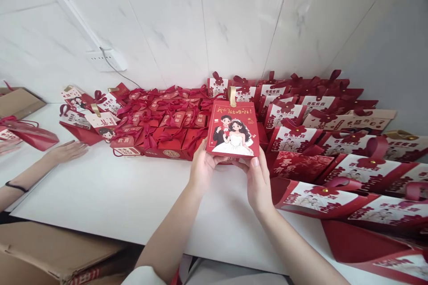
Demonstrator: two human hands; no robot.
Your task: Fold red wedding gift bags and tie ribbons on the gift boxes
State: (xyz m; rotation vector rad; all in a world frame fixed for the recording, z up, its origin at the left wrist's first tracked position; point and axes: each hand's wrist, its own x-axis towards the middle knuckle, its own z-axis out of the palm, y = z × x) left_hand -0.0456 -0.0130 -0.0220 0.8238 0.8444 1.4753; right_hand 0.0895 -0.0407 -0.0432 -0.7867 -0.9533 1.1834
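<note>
Between both hands I hold up a red gift box (233, 131), printed with a cartoon bride and groom under gold characters, with a gold ribbon loop at its top. My left hand (202, 167) grips its lower left corner. At the lower right corner is my right hand (257, 178), its thumb on the front edge and its fingers partly hidden beneath. Behind and left of it stand rows of small red boxes (172, 138) with red ribbon bows. To the right are several rows of red and white gift boxes (289, 139) with flower-shaped ribbon tabs.
The boxes rest on a white table (133, 191) against a marble-tiled wall with a power socket (106, 60). At left, another person's hand (68, 150) lies near some tilted boxes (78, 118). An opened cardboard carton (50, 249) sits below the table edge.
</note>
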